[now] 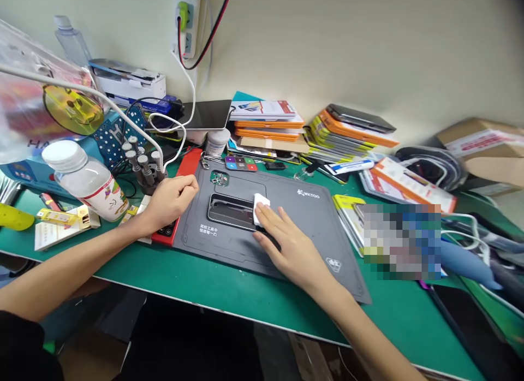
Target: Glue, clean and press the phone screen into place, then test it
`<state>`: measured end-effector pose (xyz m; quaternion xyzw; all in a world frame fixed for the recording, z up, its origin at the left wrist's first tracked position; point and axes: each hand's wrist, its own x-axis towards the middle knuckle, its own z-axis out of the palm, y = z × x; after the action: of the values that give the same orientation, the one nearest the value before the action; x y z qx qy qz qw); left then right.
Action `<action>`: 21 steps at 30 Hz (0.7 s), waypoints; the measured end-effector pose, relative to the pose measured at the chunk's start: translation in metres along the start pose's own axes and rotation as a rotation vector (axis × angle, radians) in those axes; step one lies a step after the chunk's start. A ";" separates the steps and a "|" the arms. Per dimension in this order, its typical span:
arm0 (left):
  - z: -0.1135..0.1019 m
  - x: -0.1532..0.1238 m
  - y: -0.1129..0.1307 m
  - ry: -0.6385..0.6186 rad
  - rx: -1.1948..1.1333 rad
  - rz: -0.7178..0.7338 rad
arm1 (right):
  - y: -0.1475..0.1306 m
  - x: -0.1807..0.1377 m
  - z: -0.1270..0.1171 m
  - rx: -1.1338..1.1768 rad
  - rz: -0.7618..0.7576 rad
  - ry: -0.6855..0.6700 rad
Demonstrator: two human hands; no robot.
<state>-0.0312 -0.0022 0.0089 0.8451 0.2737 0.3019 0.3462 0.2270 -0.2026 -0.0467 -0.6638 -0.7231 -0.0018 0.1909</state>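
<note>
A dark phone (230,210) lies flat on a grey work mat (311,217) in the middle of the green table. My right hand (286,244) rests on the mat with fingers stretched out, pressing a small white pad (259,207) against the phone's right end. My left hand (171,200) is loosely curled at the mat's left edge, over a red device (185,168), and what it holds, if anything, is hidden.
A plastic bottle (88,182) and a stand of grey tool handles (141,165) sit at the left. Stacks of orange and yellow packages (347,131), a tablet (207,114) and cables line the back wall. A cardboard box (483,141) and more packages crowd the right.
</note>
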 end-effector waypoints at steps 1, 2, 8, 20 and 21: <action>0.000 0.000 0.000 0.010 0.003 0.004 | 0.001 0.003 0.000 0.001 -0.001 0.009; 0.000 0.000 0.001 0.015 0.004 0.006 | 0.001 0.003 0.000 -0.002 -0.007 0.019; 0.000 -0.001 0.000 0.011 -0.005 -0.019 | -0.005 -0.023 -0.005 -0.010 -0.077 -0.003; -0.001 -0.002 -0.003 0.020 -0.004 -0.005 | 0.010 -0.013 -0.011 -0.043 -0.123 -0.023; 0.000 -0.002 -0.003 0.020 -0.006 -0.007 | 0.010 -0.015 -0.011 -0.054 -0.128 -0.025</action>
<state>-0.0334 -0.0011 0.0060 0.8401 0.2790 0.3099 0.3469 0.2405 -0.2184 -0.0432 -0.6212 -0.7660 -0.0251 0.1637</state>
